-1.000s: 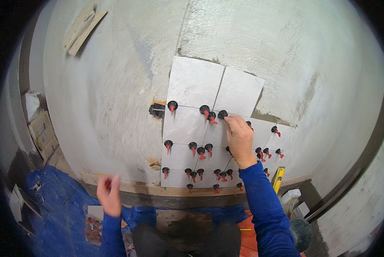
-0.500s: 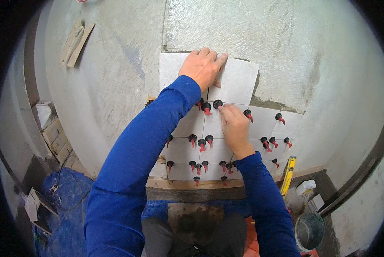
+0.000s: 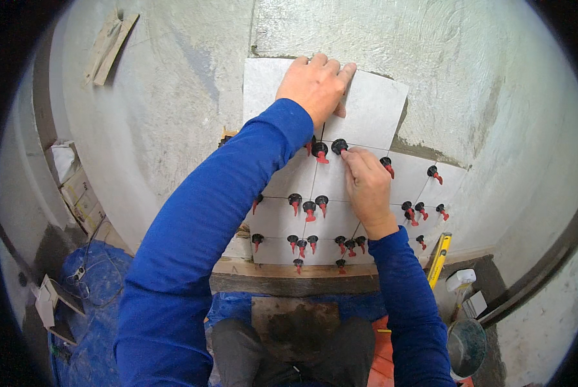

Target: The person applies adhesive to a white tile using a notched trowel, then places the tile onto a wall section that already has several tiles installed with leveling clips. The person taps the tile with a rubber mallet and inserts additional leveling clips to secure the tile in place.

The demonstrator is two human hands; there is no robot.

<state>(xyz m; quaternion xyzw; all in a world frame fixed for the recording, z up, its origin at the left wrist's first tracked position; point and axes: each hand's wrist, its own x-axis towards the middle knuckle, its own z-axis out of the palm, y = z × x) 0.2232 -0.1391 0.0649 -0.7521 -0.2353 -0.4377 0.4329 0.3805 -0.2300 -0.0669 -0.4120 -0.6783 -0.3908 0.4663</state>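
Observation:
White wall tiles (image 3: 282, 174) with thin joints cover the middle of the wall. My left hand (image 3: 316, 90) lies across the joint between the two uppermost tiles, fingers stretched to their top edge and thumb apart; what is beneath the palm is hidden. Just below, my right hand (image 3: 369, 187) pinches the red handle of a black tile-leveling clip (image 3: 339, 146) on a joint. Close beside it sits another tile-leveling clip (image 3: 320, 152). Several more leveling clips (image 3: 309, 210) stick out along the lower joints and tile corners.
Bare rough wall (image 3: 379, 32) surrounds the tiles. At lower right are a yellow spirit level (image 3: 438, 260), a white container (image 3: 460, 279) and a bucket (image 3: 467, 347). Blue sheeting (image 3: 99, 284) with a cable lies at lower left. Wooden strips (image 3: 115, 51) stand against the wall.
The view has shifted, so the tiles and hands appear higher and slightly further right. My right hand stays on the same clip and my left hand on the upper tiles.

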